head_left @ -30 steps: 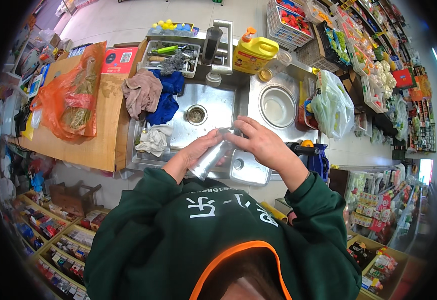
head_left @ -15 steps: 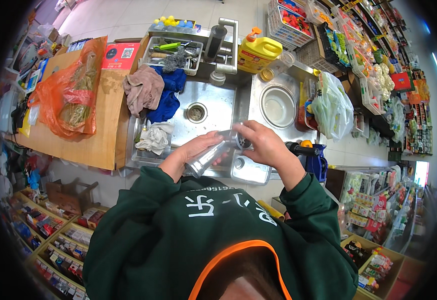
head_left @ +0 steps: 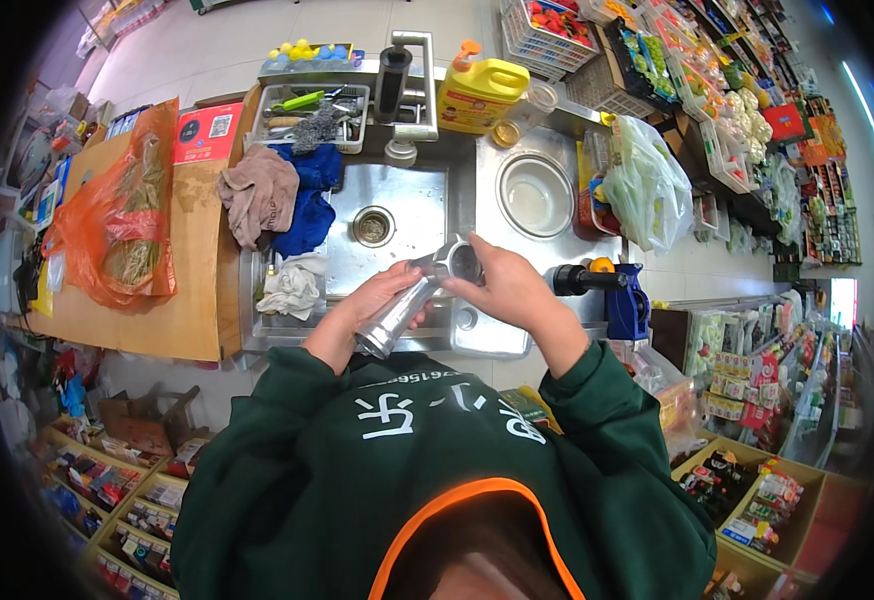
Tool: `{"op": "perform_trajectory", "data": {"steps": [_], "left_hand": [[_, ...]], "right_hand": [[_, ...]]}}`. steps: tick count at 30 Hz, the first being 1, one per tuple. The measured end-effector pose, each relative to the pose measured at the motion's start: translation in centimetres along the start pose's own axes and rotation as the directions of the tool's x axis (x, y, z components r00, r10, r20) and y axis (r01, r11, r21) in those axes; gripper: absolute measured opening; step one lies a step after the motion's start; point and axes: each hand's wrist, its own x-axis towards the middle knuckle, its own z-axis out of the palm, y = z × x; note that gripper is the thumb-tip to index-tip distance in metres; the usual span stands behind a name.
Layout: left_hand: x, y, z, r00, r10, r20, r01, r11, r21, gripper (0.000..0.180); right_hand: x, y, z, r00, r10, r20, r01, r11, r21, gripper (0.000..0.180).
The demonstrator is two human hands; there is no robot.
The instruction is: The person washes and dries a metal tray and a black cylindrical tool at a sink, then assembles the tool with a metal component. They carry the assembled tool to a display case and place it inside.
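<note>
From the head camera, both hands meet over the front edge of a stainless steel sink. The left hand cradles a shiny cylindrical metal tube from below, its fingers wrapped round the lower part of the shaft, which tilts from lower left up to upper right. The right hand grips the tube's wider open end, fingers closed around the rim so that the round mouth faces up towards the sink. The tube hangs in the air just above the sink's near rim, not touching the basin.

In the basin lie a crumpled white cloth at the left and a blue cloth with a beige towel draped over the left wall. Right of the sink sits a round steel bowl, and behind it a yellow plastic jug. A wooden worktop on the left carries an orange plastic bag. A wire tray of brushes stands behind the sink.
</note>
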Motion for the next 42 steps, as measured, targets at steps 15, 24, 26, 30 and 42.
{"op": "perform_trajectory", "data": {"steps": [15, 24, 26, 30, 42], "left_hand": [[0.1, 0.2, 0.6, 0.998, 0.015, 0.068, -0.009, 0.997, -0.082, 0.034], [-0.1, -0.2, 1.3, 0.998, 0.036, 0.047, -0.035, 0.999, -0.008, 0.032], [-0.2, -0.2, 1.3, 0.999, 0.034, 0.038, -0.034, 0.999, -0.002, 0.032], [-0.4, 0.0, 1.1, 0.999, 0.037, 0.035, -0.036, 0.999, -0.034, 0.032], [-0.2, 0.0, 0.8, 0.998, 0.067, 0.011, -0.066, 0.994, -0.086, 0.031]], "right_hand": [[-1.2, -0.8, -1.3, 0.932, -0.319, -0.17, 0.318, 0.947, -0.033, 0.06], [-1.0, -1.0, 0.4, 0.973, -0.058, -0.223, 0.026, 0.99, -0.14, 0.049], [-0.9, -0.8, 0.6, 0.98, 0.031, -0.196, -0.064, 0.985, -0.162, 0.046], [-1.2, 0.5, 0.4, 0.929, 0.06, -0.366, -0.107, 0.988, -0.108, 0.043], [-1.9, 1.3, 0.6, 0.937, 0.006, -0.35, 0.04, 0.991, 0.125, 0.061]]}}
